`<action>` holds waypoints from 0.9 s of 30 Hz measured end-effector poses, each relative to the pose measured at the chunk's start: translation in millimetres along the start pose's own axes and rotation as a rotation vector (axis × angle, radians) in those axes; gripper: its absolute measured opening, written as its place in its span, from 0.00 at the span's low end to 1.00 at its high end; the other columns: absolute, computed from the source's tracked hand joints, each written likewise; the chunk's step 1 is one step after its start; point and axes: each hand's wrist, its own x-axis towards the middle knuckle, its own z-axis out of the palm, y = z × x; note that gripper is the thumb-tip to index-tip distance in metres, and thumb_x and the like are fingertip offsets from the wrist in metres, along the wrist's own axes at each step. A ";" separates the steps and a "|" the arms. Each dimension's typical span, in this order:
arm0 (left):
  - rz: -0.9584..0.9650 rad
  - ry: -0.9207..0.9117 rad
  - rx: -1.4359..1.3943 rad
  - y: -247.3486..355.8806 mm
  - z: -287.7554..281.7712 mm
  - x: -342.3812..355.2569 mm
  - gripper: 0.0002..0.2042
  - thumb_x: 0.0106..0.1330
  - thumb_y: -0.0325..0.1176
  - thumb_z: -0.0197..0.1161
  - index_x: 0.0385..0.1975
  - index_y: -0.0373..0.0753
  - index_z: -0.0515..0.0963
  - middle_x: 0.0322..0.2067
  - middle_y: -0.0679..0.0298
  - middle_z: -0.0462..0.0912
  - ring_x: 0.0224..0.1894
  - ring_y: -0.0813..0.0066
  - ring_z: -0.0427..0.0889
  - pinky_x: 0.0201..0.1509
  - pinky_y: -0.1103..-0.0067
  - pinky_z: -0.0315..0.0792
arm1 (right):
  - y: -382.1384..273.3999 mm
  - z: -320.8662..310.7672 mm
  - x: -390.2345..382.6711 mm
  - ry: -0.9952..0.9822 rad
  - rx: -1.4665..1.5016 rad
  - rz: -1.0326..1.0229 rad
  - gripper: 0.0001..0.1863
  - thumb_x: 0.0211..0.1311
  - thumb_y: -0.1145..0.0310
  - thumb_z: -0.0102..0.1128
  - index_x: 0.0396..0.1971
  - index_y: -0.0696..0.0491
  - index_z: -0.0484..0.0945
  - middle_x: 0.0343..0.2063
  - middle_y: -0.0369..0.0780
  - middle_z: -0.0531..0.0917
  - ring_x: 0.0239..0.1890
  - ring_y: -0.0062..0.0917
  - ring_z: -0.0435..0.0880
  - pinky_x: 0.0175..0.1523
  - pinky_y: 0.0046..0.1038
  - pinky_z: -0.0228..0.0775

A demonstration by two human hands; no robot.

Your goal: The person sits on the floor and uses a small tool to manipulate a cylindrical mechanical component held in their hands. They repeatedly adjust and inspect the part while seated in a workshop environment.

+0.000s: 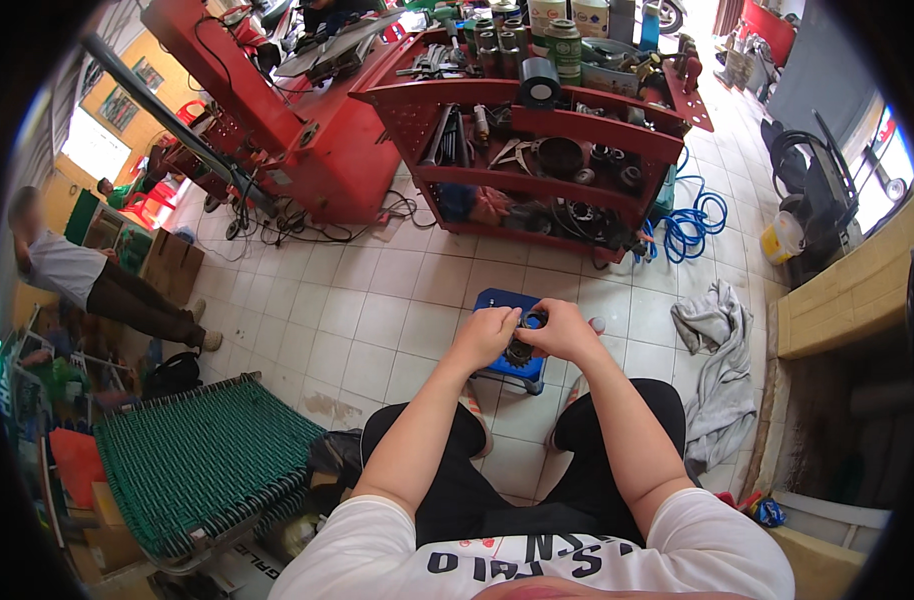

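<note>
1. Seen from above: left hand point(487, 333) and right hand point(562, 330) meeting over the knees, both closed around a dark toothed metal gear point(520, 351).
2. Gear held just above a small blue plastic stool point(504, 303) on the white tiled floor point(377, 300); mostly hidden by fingers, only lower teeth and a dark upper edge showing.
3. Grip tight on the gear from both sides; exact finger placement hard to make out.
4. Stool largely covered by the hands, lower edge peeking out below.
5. Beyond, a red metal tool cart point(567, 130) with shelves of dark, jumbled parts, too small to identify.
6. Right of the cart, a coiled blue hose point(697, 220), partly behind the cart.
7. Crumpled grey cloth point(717, 360) on the floor beside the right knee.
8. Lower left, a green woven cot point(197, 460), cut off by the dark rim.
9. Far left, another person point(87, 280), bent by the lens.
</note>
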 end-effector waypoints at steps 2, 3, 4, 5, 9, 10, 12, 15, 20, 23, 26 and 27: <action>-0.040 -0.002 0.003 2.6 -2.6 -1.3 0.22 0.76 0.44 0.51 0.28 0.29 0.77 0.20 0.53 0.80 0.26 0.63 0.81 0.34 0.68 0.72 | 0.3 3.4 0.3 0.008 -0.011 -0.026 0.32 0.48 0.59 0.74 0.47 0.69 0.79 0.28 0.48 0.87 0.25 0.26 0.90 0.31 0.26 0.82; -0.059 -0.003 0.004 3.7 -4.4 -1.8 0.23 0.77 0.44 0.51 0.28 0.29 0.78 0.20 0.54 0.80 0.26 0.64 0.81 0.34 0.69 0.73 | 0.9 4.7 0.5 0.017 -0.030 -0.047 0.32 0.48 0.59 0.74 0.47 0.69 0.79 0.28 0.47 0.87 0.25 0.26 0.90 0.31 0.26 0.82; -0.090 -0.018 -0.003 5.3 -6.7 -2.2 0.22 0.76 0.44 0.52 0.29 0.29 0.78 0.21 0.54 0.80 0.27 0.65 0.81 0.35 0.70 0.73 | 2.0 5.7 0.6 0.027 -0.047 -0.067 0.32 0.48 0.59 0.75 0.47 0.69 0.79 0.28 0.47 0.87 0.25 0.26 0.90 0.30 0.26 0.81; -0.120 -0.034 -0.011 7.9 -9.2 -2.3 0.21 0.76 0.43 0.53 0.30 0.29 0.78 0.22 0.54 0.81 0.27 0.66 0.80 0.35 0.70 0.73 | 2.6 6.2 0.7 0.033 -0.047 -0.057 0.32 0.48 0.60 0.75 0.47 0.69 0.79 0.28 0.47 0.87 0.25 0.26 0.90 0.31 0.26 0.81; -0.083 0.020 -0.200 2.8 -6.0 -3.6 0.13 0.73 0.39 0.57 0.36 0.34 0.78 0.32 0.50 0.83 0.34 0.48 0.81 0.39 0.62 0.73 | 4.8 6.6 3.3 0.058 -0.025 -0.014 0.31 0.49 0.60 0.75 0.47 0.69 0.79 0.28 0.47 0.87 0.25 0.27 0.90 0.31 0.27 0.81; -0.068 0.002 -0.182 1.8 -6.3 -3.9 0.12 0.72 0.38 0.58 0.37 0.34 0.78 0.32 0.50 0.83 0.35 0.48 0.81 0.39 0.63 0.73 | 5.5 6.7 4.3 0.064 -0.014 0.001 0.30 0.49 0.61 0.75 0.46 0.69 0.79 0.28 0.47 0.87 0.26 0.27 0.90 0.32 0.27 0.81; -0.036 -0.033 -0.147 -0.3 -8.1 -2.6 0.10 0.71 0.36 0.60 0.39 0.35 0.77 0.33 0.51 0.83 0.36 0.47 0.81 0.40 0.63 0.74 | 4.5 5.7 5.3 0.068 -0.041 0.001 0.30 0.48 0.60 0.76 0.45 0.69 0.80 0.28 0.48 0.87 0.26 0.28 0.90 0.34 0.28 0.81; 0.024 0.011 -0.060 -2.3 -2.6 -0.9 0.09 0.70 0.37 0.59 0.38 0.37 0.77 0.33 0.50 0.82 0.38 0.46 0.81 0.41 0.63 0.74 | 14.4 6.2 11.1 0.094 -0.095 -0.063 0.31 0.45 0.58 0.77 0.43 0.68 0.81 0.29 0.50 0.87 0.29 0.33 0.90 0.37 0.32 0.81; 0.023 0.038 0.047 -5.2 6.3 3.5 0.09 0.72 0.37 0.57 0.36 0.38 0.75 0.33 0.46 0.79 0.39 0.42 0.79 0.40 0.59 0.72 | 35.3 6.0 22.8 0.206 -0.225 -0.250 0.32 0.41 0.53 0.79 0.42 0.61 0.82 0.30 0.47 0.87 0.34 0.32 0.88 0.41 0.33 0.80; -0.004 0.081 -0.014 -3.8 9.1 0.8 0.09 0.74 0.35 0.55 0.35 0.36 0.73 0.30 0.47 0.78 0.34 0.46 0.79 0.38 0.61 0.71 | 31.3 8.0 18.8 0.186 -0.188 -0.282 0.32 0.43 0.60 0.79 0.48 0.62 0.80 0.35 0.49 0.87 0.39 0.36 0.88 0.47 0.33 0.80; -0.062 0.098 -0.118 -5.0 8.0 1.7 0.11 0.77 0.36 0.52 0.35 0.35 0.71 0.27 0.51 0.77 0.30 0.56 0.79 0.35 0.66 0.71 | 22.0 4.7 14.8 0.184 -0.143 -0.394 0.34 0.43 0.64 0.79 0.51 0.61 0.78 0.40 0.50 0.86 0.43 0.38 0.87 0.51 0.33 0.78; -0.076 0.092 -0.154 -6.2 9.1 1.0 0.11 0.78 0.36 0.52 0.35 0.35 0.71 0.26 0.53 0.77 0.28 0.60 0.79 0.35 0.68 0.71 | 18.9 1.7 11.4 0.150 -0.097 -0.391 0.35 0.40 0.66 0.79 0.51 0.62 0.76 0.43 0.53 0.85 0.48 0.46 0.85 0.55 0.37 0.77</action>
